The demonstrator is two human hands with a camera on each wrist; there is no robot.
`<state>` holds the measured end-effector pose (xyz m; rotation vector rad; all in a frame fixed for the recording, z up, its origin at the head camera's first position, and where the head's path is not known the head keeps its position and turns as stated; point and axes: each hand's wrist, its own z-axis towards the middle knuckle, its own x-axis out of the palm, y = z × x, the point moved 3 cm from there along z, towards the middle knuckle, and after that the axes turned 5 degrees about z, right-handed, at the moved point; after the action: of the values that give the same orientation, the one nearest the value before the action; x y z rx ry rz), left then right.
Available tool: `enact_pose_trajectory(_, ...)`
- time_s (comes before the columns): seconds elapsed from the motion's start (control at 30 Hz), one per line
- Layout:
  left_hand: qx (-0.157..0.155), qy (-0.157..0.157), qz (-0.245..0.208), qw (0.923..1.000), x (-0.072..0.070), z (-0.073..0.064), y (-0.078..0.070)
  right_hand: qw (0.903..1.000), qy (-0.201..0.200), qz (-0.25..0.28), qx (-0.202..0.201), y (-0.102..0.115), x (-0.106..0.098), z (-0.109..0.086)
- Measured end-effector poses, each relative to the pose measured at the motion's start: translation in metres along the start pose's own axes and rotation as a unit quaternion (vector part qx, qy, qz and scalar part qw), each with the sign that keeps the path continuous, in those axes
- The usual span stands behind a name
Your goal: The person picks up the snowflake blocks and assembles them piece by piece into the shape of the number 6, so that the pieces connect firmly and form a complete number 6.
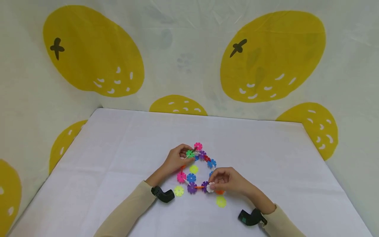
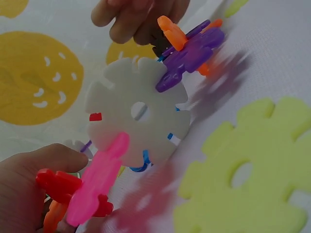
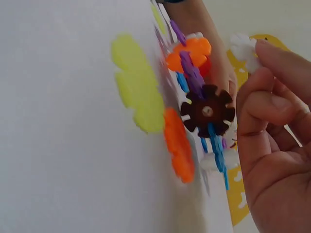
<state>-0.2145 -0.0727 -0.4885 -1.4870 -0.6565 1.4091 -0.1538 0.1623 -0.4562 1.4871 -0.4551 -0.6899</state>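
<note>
A ring of colourful notched plastic snowflake discs, slotted together, stands on the white table. My left hand (image 1: 176,159) grips its upper left side, by a green disc (image 1: 190,153). In the left wrist view, the left thumb lies beside a red disc (image 2: 58,186) and a pink disc (image 2: 99,179), with a large white disc (image 2: 116,97) joined on. My right hand (image 1: 229,179) pinches a loose white disc (image 3: 245,51) between thumb and finger. Near it are a purple disc (image 1: 205,186) and a brown disc (image 3: 207,110) of the ring.
Loose yellow discs lie flat near the ring, one at the front left (image 1: 179,191), another at the front right (image 1: 221,201). Inside the ring is one more yellow disc (image 1: 193,169). An orange disc (image 3: 179,145) lies by the right hand. Behind the table (image 1: 124,131) hangs a fruit-patterned cloth (image 1: 189,42).
</note>
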Motion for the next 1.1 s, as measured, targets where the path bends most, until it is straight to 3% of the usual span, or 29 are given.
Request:
enact_pose_trajectory(0.13,0.0,0.004,-0.005,1.0,0.0,0.0,0.001,0.9994,-0.034,0.002,-0.009,0.0,-0.01,0.004)
enact_pose_trajectory(0.3,0.001,0.01,-0.002,0.9999,0.0,0.0,0.001,0.9967,-0.078,-0.004,0.021,-0.005,-0.019,0.008)
enact_pose_trajectory(0.47,0.019,0.009,0.0,0.9998,-0.001,0.0,-0.002,0.9897,-0.13,-0.008,0.059,-0.013,-0.028,0.014)
enact_pose_trajectory(0.67,0.018,0.017,0.01,0.9996,0.0,0.001,-0.002,0.979,-0.188,-0.016,0.077,-0.015,-0.04,0.022)
enact_pose_trajectory(1.1,-0.021,0.033,0.019,0.9991,0.0,0.002,-0.004,0.9673,-0.239,0.028,0.079,-0.024,-0.066,0.041)
